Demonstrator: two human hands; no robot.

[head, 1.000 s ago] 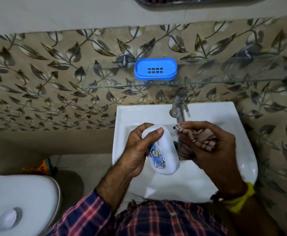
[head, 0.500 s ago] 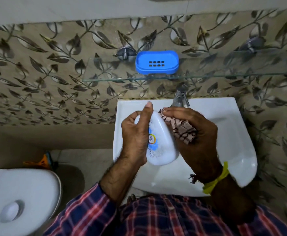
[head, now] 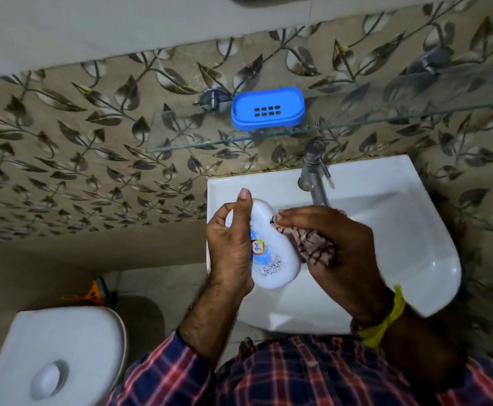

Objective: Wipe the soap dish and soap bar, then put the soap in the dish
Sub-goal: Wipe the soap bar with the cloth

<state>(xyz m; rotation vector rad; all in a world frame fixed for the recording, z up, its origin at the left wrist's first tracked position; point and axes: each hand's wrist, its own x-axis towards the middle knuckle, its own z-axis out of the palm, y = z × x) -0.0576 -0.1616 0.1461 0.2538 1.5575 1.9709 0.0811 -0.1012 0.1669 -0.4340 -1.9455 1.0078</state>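
Soap bar [head: 268, 244]: clamped in left hand [head: 230, 244] over basin [head: 400, 230], long axis pointing away from the person. Right hand [head: 336, 250]: closed on cloth [head: 312, 247], pressed to bar's right flank. Soap dish [head: 267, 112]: on glass shelf [head: 181, 136], straight beyond and above the left grip.

I take the blue soap dish [head: 267, 108] as my landmark. It sits on a glass shelf [head: 385, 120], with bare glass running well to its right and a shorter stretch to its left. Behind it a metal bracket [head: 210, 98] stands close at the left. Below its front edge the tap [head: 314, 174] rises toward the shelf, narrowing my way up from the sink [head: 400, 218].
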